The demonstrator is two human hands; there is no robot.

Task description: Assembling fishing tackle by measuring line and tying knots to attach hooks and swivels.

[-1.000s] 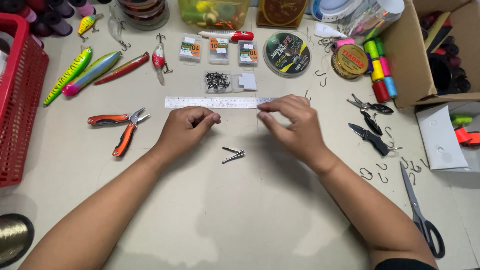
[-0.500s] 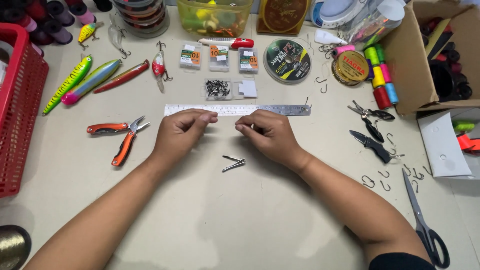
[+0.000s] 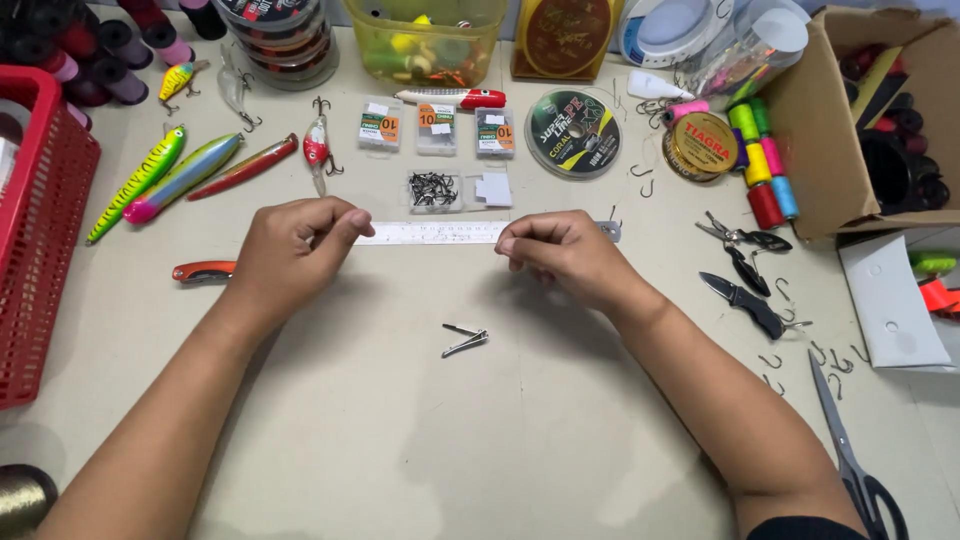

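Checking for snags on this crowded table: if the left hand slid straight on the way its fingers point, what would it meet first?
Probably the ruler: the left hand points right along it, towards the right hand.

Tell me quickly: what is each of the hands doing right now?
Left hand: fingers pinched shut at the ruler's left end; what they grip is too fine to tell.
Right hand: pinched shut over the ruler's right part, likewise.

A long silver ruler [image 3: 440, 232] lies flat across the table. Both its ends sit under fingertips.
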